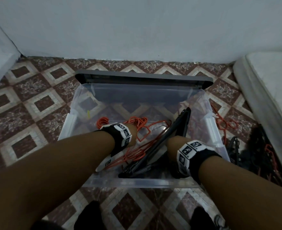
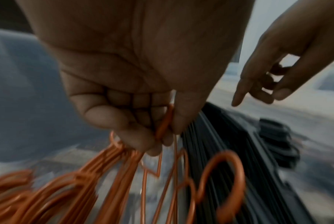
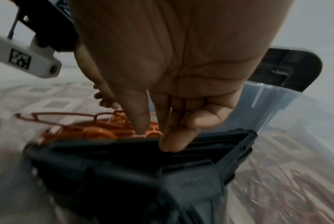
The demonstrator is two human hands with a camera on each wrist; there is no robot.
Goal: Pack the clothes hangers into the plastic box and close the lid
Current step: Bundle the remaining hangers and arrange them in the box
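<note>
Right now both your hands are down inside the clear plastic box (image 1: 80, 103), which sits on the patterned tile floor (image 1: 29, 100) near the wall. Your left hand (image 2: 135, 94) has its fingers curled around orange wire hangers (image 2: 108, 181), pinching one wire between thumb and fingers; the rest of the orange bunch fans out below it across the box bottom. Your right hand (image 3: 173, 94) is at the stack of black plastic hangers (image 3: 124, 166), which leans tilted in the right half of the box, just beside the orange ones. Its index finger touches the top edge of the black stack, the thumb points down in front of it, and the other fingers are curled in; whether the hand actually grips the stack cannot be told. The grey lid (image 1: 143, 78) stands open behind the far rim of the box. More hangers, orange (image 1: 226, 123) and black (image 1: 253, 146), lie on the floor to the right of the box, beside a white mattress (image 1: 269, 90). Your feet in dark socks (image 1: 90, 214) show at the near edge.
</note>
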